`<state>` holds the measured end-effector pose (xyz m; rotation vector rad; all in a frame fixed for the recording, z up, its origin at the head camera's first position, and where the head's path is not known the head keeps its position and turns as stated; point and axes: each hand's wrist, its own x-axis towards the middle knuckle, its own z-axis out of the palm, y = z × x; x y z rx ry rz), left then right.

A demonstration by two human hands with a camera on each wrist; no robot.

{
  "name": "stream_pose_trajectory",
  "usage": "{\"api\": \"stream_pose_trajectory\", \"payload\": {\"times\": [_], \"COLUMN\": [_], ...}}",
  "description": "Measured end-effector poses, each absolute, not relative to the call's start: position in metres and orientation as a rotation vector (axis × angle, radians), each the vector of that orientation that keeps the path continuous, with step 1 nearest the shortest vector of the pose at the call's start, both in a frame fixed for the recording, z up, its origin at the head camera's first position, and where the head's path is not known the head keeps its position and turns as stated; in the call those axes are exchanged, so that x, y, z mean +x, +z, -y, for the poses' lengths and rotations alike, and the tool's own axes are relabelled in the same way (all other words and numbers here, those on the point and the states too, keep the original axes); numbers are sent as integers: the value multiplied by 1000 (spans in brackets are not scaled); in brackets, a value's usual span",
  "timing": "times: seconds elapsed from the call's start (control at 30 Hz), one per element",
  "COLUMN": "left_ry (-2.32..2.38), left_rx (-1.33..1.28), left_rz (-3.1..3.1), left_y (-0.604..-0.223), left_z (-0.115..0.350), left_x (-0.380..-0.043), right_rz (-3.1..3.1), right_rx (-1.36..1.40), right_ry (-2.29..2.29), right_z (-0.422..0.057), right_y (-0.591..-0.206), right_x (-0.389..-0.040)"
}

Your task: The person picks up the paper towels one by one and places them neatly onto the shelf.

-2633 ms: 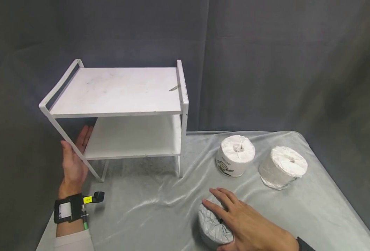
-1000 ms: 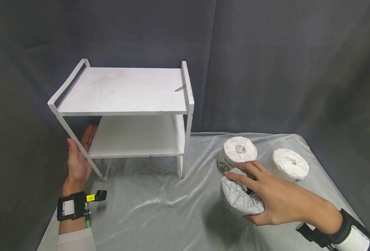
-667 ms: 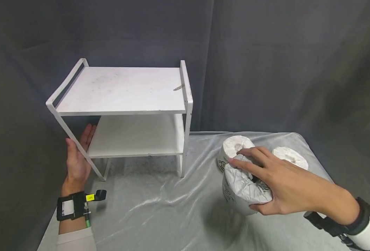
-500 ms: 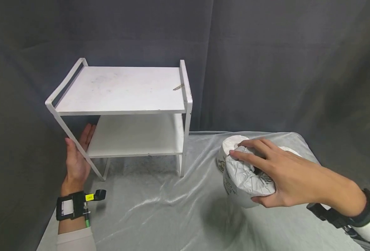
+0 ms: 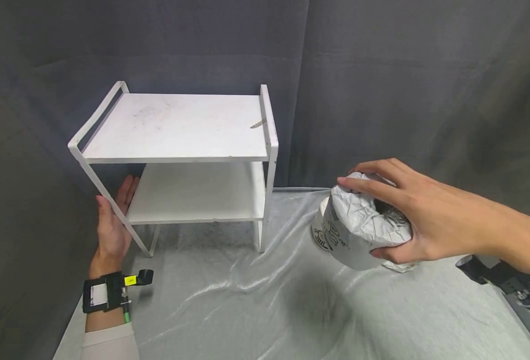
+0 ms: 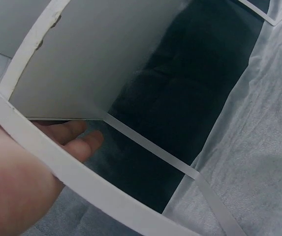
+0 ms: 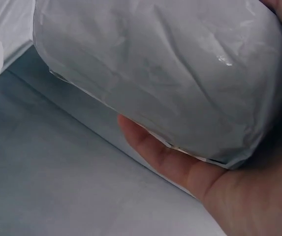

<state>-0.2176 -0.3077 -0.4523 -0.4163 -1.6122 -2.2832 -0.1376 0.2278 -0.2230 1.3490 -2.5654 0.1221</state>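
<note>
My right hand (image 5: pixel 431 215) grips a paper-wrapped toilet roll (image 5: pixel 359 220) from above, thumb on the near side and fingers over the far rim. The roll hangs tilted above the cloth; in the right wrist view its crinkled wrapper (image 7: pixel 165 73) fills the upper part. A white two-tier shelf (image 5: pixel 175 127) stands at left centre. Against its left side lies my left hand (image 5: pixel 113 232), fingers straight and reaching behind the slanted front leg. From the left wrist view, those fingertips (image 6: pixel 94 140) lie beside the lower board's edge.
Behind the held roll, a second toilet roll (image 5: pixel 320 235) is mostly covered. Only a bottom edge of a third roll (image 5: pixel 399 267) shows below my right hand. Wrinkled grey cloth (image 5: pixel 229 300) covers the table, and a dark curtain (image 5: pixel 382 90) hangs behind.
My right hand took the toilet roll from the near part of the table, lifted it, and moved it up, away and rightward. My left hand stays at the shelf's side.
</note>
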Motion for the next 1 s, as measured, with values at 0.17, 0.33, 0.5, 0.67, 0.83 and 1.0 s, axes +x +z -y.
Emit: {"api": "stream_pose_trajectory", "payload": {"times": [0.17,0.33,0.5,0.67,0.83,1.0], "left_ry": [-2279,-2274,-2267,-2282,-2289,-2265], "left_rx": [-425,-414,-426,-429,-409,-377], "left_rz": [1614,1609,1610,1622,1642,1671], "left_y": [-452,-453,-453,-452,-452,-452], "left_z": [310,312,313,312,311,310], "left_x": [-216,-214,-214,-215,-215,-215], "right_rz": [2565,2596,2590,2602,2614,2613], "right_rx": [1361,1344,1362,1357,1349,1331], "right_ry": [155,163,159,166,176,193], "right_z": [-225,-220,-215,-210,-202,-195], "right_y": [-203,-185,-172,-157,-140,-123], "right_x": [-145,-154,-164,-172,-180,-188]}}
